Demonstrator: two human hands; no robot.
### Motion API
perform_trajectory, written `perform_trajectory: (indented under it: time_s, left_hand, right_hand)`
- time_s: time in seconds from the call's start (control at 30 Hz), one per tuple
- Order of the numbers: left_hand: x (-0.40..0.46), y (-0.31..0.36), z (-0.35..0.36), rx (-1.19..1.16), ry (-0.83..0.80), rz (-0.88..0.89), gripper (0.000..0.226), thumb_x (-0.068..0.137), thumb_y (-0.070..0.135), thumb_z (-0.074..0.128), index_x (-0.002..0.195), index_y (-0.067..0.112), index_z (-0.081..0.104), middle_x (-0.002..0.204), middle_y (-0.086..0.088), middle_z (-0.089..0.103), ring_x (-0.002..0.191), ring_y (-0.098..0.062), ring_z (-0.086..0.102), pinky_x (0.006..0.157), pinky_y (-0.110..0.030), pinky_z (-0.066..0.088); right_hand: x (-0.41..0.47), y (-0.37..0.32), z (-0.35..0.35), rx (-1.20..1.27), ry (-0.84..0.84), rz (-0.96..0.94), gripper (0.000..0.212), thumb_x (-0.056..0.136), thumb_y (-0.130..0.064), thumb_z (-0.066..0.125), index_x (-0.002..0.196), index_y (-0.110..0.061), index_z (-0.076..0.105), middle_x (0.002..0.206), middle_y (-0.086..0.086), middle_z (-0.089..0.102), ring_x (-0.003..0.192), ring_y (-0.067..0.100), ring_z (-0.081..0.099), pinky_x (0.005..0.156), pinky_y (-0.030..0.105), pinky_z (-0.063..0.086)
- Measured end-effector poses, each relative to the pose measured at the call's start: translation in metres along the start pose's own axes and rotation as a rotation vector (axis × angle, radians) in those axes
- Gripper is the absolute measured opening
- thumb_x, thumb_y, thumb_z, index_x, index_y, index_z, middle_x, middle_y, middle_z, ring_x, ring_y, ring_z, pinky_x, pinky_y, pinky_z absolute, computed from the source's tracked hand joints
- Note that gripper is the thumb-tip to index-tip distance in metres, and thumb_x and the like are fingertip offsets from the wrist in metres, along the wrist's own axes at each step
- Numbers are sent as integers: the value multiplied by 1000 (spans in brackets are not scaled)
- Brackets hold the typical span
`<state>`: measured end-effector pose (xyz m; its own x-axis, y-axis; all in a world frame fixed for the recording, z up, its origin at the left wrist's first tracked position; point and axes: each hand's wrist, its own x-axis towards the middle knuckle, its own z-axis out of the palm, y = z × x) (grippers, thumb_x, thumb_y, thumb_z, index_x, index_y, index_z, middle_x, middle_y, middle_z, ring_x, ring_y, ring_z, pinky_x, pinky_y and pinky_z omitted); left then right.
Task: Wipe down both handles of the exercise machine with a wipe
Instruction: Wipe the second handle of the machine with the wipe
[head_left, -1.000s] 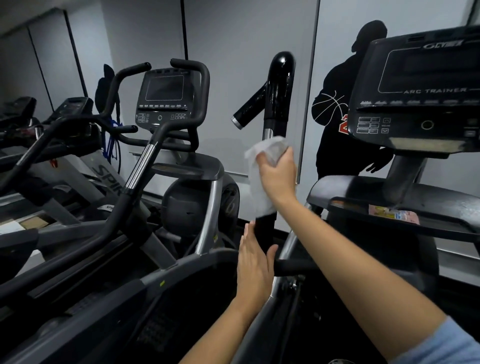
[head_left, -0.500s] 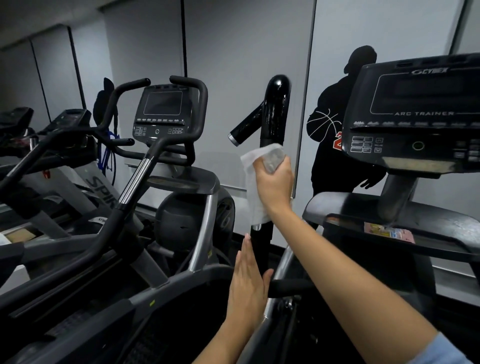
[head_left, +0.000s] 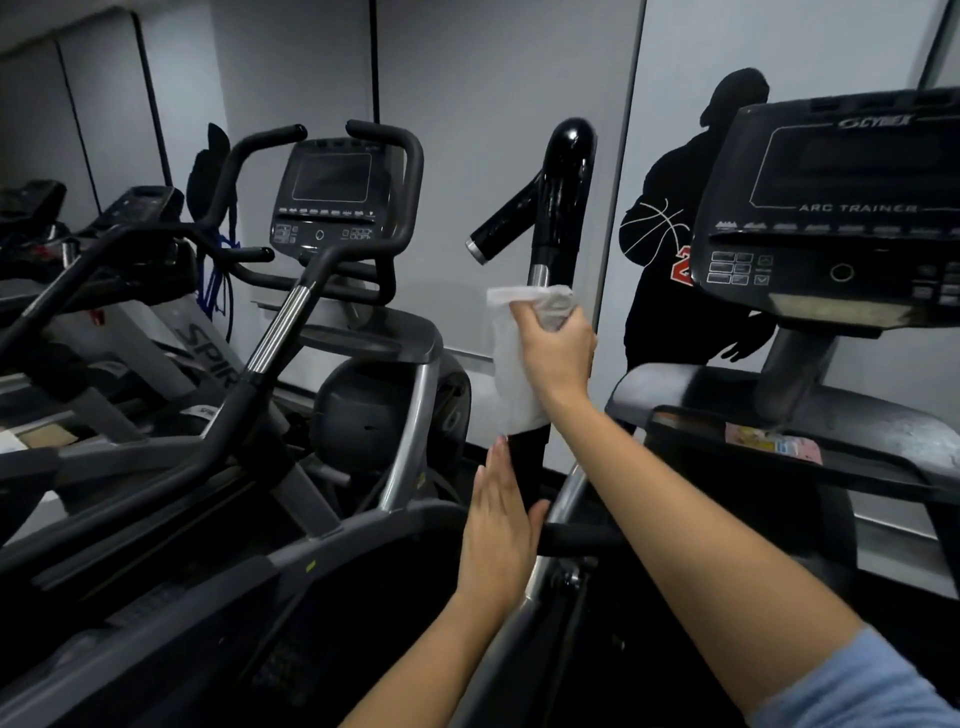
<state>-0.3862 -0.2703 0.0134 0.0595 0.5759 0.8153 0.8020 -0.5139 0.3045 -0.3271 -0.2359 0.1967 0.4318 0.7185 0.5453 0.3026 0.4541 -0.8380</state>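
A glossy black upright handle (head_left: 563, 197) of the arc trainer rises in the middle, with a short side grip (head_left: 501, 228) angled down to its left. My right hand (head_left: 558, 345) is closed around the handle's shaft just below its chrome band, gripping a white wipe (head_left: 511, 364) that hangs down along the shaft. My left hand (head_left: 501, 530) rests flat, fingers straight, against the lower black part of the same shaft. The machine's other handle is not in view.
The arc trainer's console (head_left: 841, 218) and its tray (head_left: 779, 426) stand at the right. A second elliptical machine (head_left: 332, 208) with curved handlebars fills the left, with more machines behind it. A grey wall with a black basketball-player silhouette (head_left: 685, 244) is close behind.
My right hand and the wipe have held about the same place on the shaft, just under the chrome band. The camera tilted upward. My left hand has stayed against the lower shaft.
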Motion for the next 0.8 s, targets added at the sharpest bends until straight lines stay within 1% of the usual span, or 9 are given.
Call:
perform_trajectory:
  time_s: [0.1,0.2,0.33,0.4,0.47,0.53,0.6,0.7,0.8]
  left_hand:
    - [-2,-1,1,10,-71,11,77,93,39,32,146,-1,-7,149,-19,30,131,-28,42,104,-37,42]
    - [-1,-1,-2,10,-99,18,78,94,37,33,145,5,-15,153,-18,22,138,-27,33,111,-41,34]
    - [6,3,-11,-90,-93,8,75,97,46,25,140,21,-31,156,-4,-6,146,-18,2,120,-31,2]
    - [25,10,-15,-123,-30,47,72,98,48,22,142,21,-28,156,-2,-10,146,-15,-4,119,-24,-6]
    - [47,17,-17,-94,20,98,72,99,39,29,145,17,-21,156,-2,-9,146,-15,-2,120,-29,0]
    - [62,20,-18,-72,33,112,72,97,29,36,146,13,-15,157,-5,-6,146,-20,7,119,-37,15]
    - [68,19,-18,-56,37,111,72,95,27,37,146,11,-11,157,-7,-2,144,-25,20,114,-40,28]
    - [67,17,-15,-67,64,114,68,95,29,36,146,5,-2,156,-11,3,139,-27,31,106,-39,41]
    - [66,16,-12,-81,86,98,64,93,29,37,145,1,13,151,-16,13,134,-30,40,101,-37,47]
  right_hand:
    - [33,-34,0,25,26,-63,53,80,-46,68,110,-5,53,96,2,55,84,16,53,59,11,39]
    - [49,-51,5,19,43,-78,64,78,-51,68,114,-4,47,101,2,55,95,18,57,76,20,43]
    - [30,-25,7,-18,47,-105,50,79,-45,70,102,-7,47,91,0,54,80,14,52,55,13,34]
    - [28,-19,6,-27,50,-119,49,81,-45,69,103,-6,48,88,-1,53,78,13,50,60,14,34]
    - [36,-29,6,-28,58,-129,54,82,-46,66,110,-2,49,89,-2,52,82,13,49,68,15,34]
    - [47,-44,7,-42,85,-147,58,83,-49,64,111,-1,48,87,0,53,85,15,51,74,20,36]
    - [57,-49,9,-36,92,-159,59,83,-51,63,111,-1,48,86,5,58,88,19,55,79,24,39]
    - [56,-49,8,18,53,-152,69,82,-50,64,126,-2,42,96,9,61,95,16,56,80,16,34]
    - [38,-35,1,74,-10,-118,63,82,-41,68,124,-4,41,94,-3,52,83,8,51,68,2,36]
